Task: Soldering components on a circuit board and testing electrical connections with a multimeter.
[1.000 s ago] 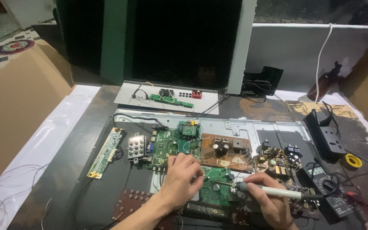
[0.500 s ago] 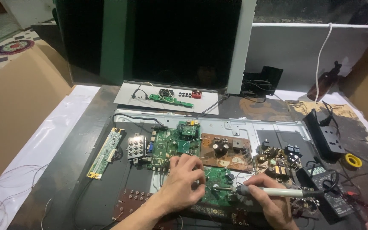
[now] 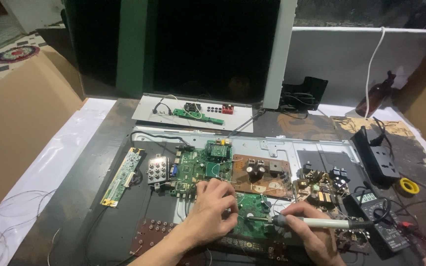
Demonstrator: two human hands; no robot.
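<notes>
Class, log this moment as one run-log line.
left hand: resting on green circuit board | right hand: holding soldering iron, tip on board | multimeter: beside right hand

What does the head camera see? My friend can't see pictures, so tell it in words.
A right hand holds a soldering iron to a small green circuit board while the left hand steadies it. More boards, a multimeter and a yellow tape roll lie nearby.

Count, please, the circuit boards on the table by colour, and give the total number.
Green boards: 4 (long strip board, main board, small board under the soldering iron, narrow board on the white panel)
Brown boards: 2 (middle board, crowded board)
Dark red-brown boards: 1 (button board)
Total: 7
</notes>
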